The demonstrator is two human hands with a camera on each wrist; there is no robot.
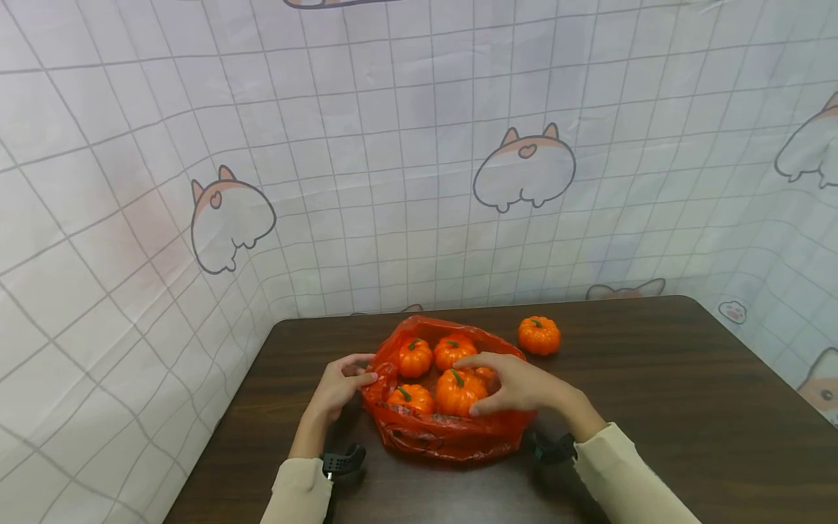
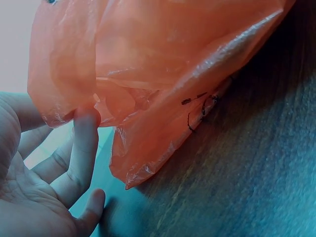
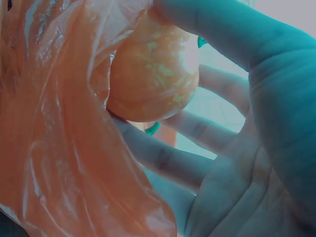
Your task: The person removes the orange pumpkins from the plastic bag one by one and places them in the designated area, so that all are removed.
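Note:
A red plastic bag (image 1: 452,442) lies wide-mouthed on the table with several small orange pumpkins in it. At its left rim my left hand (image 1: 337,386) pinches the plastic; the left wrist view shows the fingers (image 2: 81,153) at the bag's folded edge (image 2: 64,64). My right hand (image 1: 524,382) reaches into the mouth from the right and holds a pumpkin (image 1: 460,393) between thumb and fingers. Close up, that pumpkin (image 3: 153,74) has pale speckles, and the bag's side (image 3: 64,138) hides part of it. Another pumpkin (image 1: 452,353) sits behind it.
One more pumpkin (image 1: 539,335) stands on the dark wooden table (image 1: 655,393), behind and to the right of the bag. A white gridded cloth (image 1: 406,218) with cartoon animals hangs around the table's back and sides.

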